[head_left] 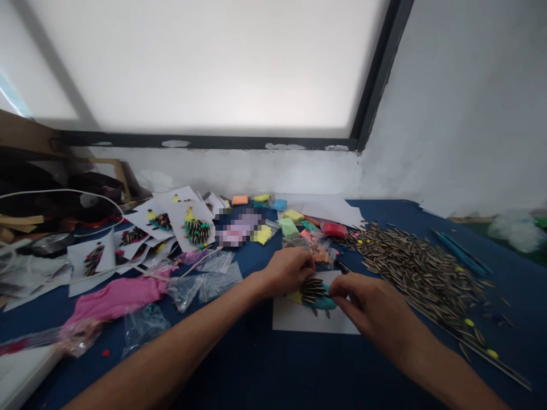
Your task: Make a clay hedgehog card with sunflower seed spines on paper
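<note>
A white paper card (294,320) lies flat on the blue table in front of me. On it is a hedgehog-like figure of yellow and turquoise clay (328,303), its back set with striped sunflower seeds (313,290). My left hand (293,269) rests at the card's upper left, fingers curled closed beside the seeds; what they hold, if anything, is hidden. From the right, my right hand (365,295) pinches a dark, thin sunflower seed at the turquoise clay, thumb and forefinger together.
A wide heap of sunflower seeds (423,267) spreads at right, beside a turquoise pen-like tool (464,252) and a long metal strip (482,348). Clay blocks, including a red one (334,229), lie behind my hands. Finished cards (194,225), pink clay (119,296) and plastic bags (183,290) fill the left.
</note>
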The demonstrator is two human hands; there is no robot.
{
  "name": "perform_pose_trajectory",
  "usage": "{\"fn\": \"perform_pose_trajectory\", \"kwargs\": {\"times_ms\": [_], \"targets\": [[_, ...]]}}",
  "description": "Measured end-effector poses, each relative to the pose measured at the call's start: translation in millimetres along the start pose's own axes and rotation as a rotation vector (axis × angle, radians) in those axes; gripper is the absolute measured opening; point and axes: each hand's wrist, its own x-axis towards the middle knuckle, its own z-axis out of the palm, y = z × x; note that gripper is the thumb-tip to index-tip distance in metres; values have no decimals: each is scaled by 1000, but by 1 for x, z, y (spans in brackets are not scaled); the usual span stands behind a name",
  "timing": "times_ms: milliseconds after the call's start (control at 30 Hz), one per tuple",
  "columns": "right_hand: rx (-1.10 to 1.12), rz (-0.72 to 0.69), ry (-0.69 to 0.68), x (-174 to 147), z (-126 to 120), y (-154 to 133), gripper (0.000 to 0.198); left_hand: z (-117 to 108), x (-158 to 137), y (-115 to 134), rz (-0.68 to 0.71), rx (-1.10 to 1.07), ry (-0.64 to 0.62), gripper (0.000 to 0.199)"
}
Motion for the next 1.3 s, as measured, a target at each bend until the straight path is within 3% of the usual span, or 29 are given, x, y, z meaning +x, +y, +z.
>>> {"fn": "perform_pose_trajectory", "kwargs": {"times_ms": [733,1300], "targets": [[-50,-45,-2,5,15,-5,18,-1,0,0,-38,-34,-15,16],[-228,-55,-12,4,20,-15,24,-2,1,1,-62,-1,-32,16]]}}
